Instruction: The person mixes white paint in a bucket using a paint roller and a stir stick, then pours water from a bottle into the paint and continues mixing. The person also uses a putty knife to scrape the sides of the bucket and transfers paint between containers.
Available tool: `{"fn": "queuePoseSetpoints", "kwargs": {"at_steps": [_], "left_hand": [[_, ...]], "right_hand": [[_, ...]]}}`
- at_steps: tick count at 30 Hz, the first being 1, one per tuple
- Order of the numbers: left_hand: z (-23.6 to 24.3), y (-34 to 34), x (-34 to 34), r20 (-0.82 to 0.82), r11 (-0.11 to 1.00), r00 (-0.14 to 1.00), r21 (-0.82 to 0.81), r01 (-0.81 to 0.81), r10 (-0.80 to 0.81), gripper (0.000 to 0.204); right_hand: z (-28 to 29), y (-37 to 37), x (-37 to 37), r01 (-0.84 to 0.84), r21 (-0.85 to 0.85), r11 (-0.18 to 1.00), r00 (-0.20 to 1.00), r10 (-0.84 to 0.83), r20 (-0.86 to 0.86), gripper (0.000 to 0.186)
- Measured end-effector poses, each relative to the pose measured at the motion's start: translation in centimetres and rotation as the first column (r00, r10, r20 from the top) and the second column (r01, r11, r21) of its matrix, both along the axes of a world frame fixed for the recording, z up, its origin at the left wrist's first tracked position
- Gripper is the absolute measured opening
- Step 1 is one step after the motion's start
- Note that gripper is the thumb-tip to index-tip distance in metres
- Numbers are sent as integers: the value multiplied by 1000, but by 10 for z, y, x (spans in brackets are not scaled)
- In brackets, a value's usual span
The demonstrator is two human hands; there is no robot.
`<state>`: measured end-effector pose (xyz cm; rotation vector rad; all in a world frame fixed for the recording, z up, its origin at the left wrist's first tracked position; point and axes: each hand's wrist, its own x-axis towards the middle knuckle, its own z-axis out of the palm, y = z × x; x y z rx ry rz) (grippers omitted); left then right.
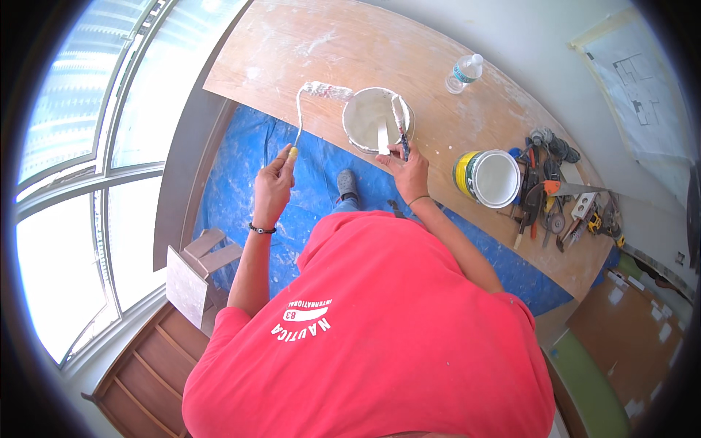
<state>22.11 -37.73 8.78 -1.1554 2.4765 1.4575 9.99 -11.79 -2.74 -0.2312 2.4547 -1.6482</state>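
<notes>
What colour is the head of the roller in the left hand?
Mostly white: the roller head shows in the head view.

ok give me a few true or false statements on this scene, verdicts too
1. The left hand holds a paint roller by its handle. True.
2. The right hand is empty. False: it grips a brush.
3. The yellow-sided can stands to the left of the white bucket. False: it stands to the right.
4. A handsaw with an orange handle lies among other tools. True.
5. The clear bottle has a red cap. False: its cap is white.
</notes>
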Motion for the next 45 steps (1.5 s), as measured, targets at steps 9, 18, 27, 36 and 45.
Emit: {"fn": "queuePoseSetpoints", "kwargs": {"at_steps": [9,18,27,36,45], "left_hand": [[-52,31,10,-38,999,999,46,25,-23,42],[-48,19,29,-67,990,992,103,-98,105,43],[-87,41,26,-94,969,994,244,-30,54,45],[-76,11,44,-82,966,985,222,-133,155,45],[-100,33,21,-203,931,979,361,52,24,50]], "right_hand": [[-1,-3,0,-12,11,1000,1000,12,-13,44],[-2,0,-1,-9,31,999,1000,9,-4,45],[2,-3,-4,-34,88,996,999,35,-7,44],[-1,1,-9,15,39,999,1000,-14,-26,43],[-2,-3,-9,5,-9,1000,1000,-5,-18,48]]}}
